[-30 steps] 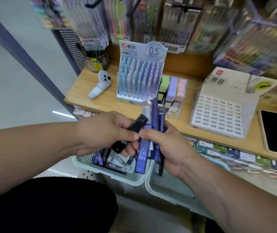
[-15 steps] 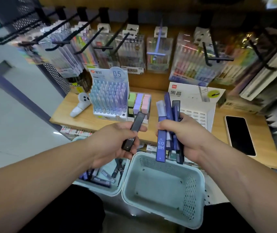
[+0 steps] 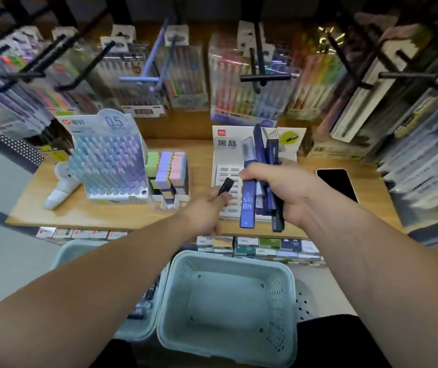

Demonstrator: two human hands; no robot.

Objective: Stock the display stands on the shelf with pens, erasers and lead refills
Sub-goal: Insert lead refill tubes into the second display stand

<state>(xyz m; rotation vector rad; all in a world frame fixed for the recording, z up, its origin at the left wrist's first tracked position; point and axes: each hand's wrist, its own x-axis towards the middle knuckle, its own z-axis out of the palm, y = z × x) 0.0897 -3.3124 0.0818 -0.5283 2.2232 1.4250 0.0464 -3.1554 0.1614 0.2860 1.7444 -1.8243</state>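
My left hand (image 3: 207, 211) pinches a single black lead refill case (image 3: 225, 185) and holds it in front of the slotted face of the white lead refill stand (image 3: 225, 152). My right hand (image 3: 284, 187) grips a bundle of several blue and black lead refill cases (image 3: 248, 197), upright, just before the same stand. On the wooden shelf (image 3: 79, 211) to the left stands a pen display stand (image 3: 109, 160) full of pastel pens, with a small stand of pastel erasers (image 3: 167, 168) beside it.
Two pale blue baskets sit below the shelf: the right basket (image 3: 228, 301) looks bare inside, the left basket (image 3: 74, 251) holds more refill cases under my left arm. A black phone (image 3: 337, 183) lies on the shelf's right part. Hooks with pen packs (image 3: 239, 83) hang above.
Both hands have risen from above the baskets towards the white stand. My left hand with its black case has reached forward to the slots, and the view has tilted up.
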